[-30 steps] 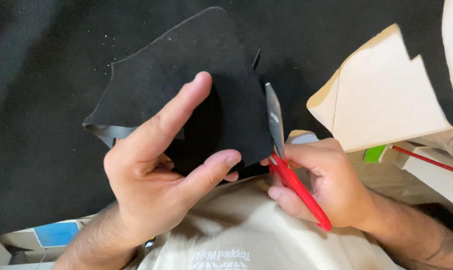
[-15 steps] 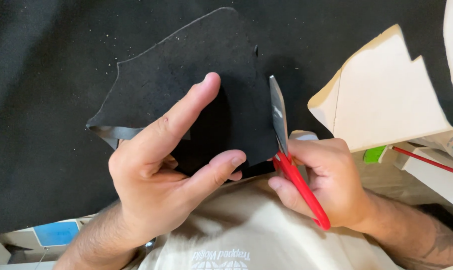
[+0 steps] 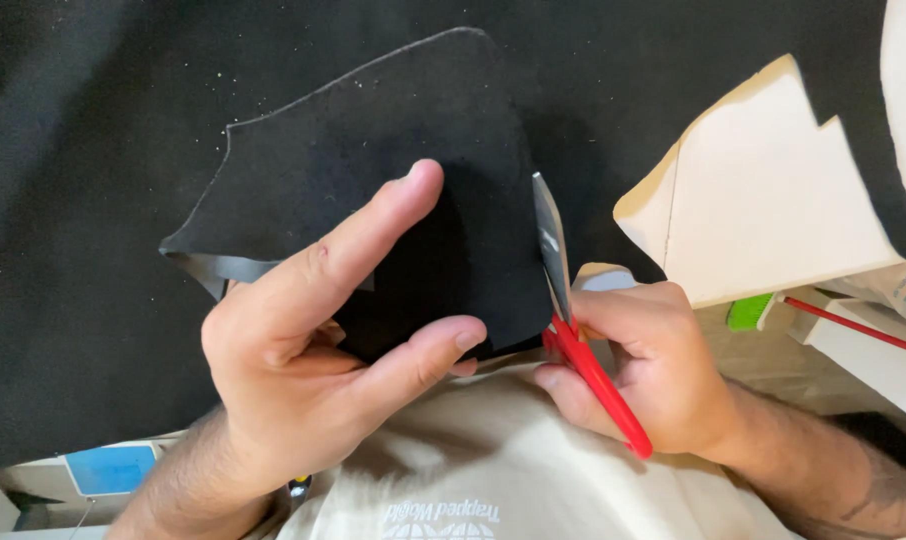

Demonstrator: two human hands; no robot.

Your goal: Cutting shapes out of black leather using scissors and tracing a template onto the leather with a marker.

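Left hand: pinches the black fabric piece, index finger laid flat on it.
Right hand: grips red-handled scissors, blades at the fabric's right edge.

Two hands, one pair of red-handled scissors, one cut black fabric piece, two cream pattern pieces.

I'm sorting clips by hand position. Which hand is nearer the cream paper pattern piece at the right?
Right. The right hand, gripping the red-handled scissors, sits just below-left of the cream paper pattern piece. The left hand is farther left, holding the black fabric piece.
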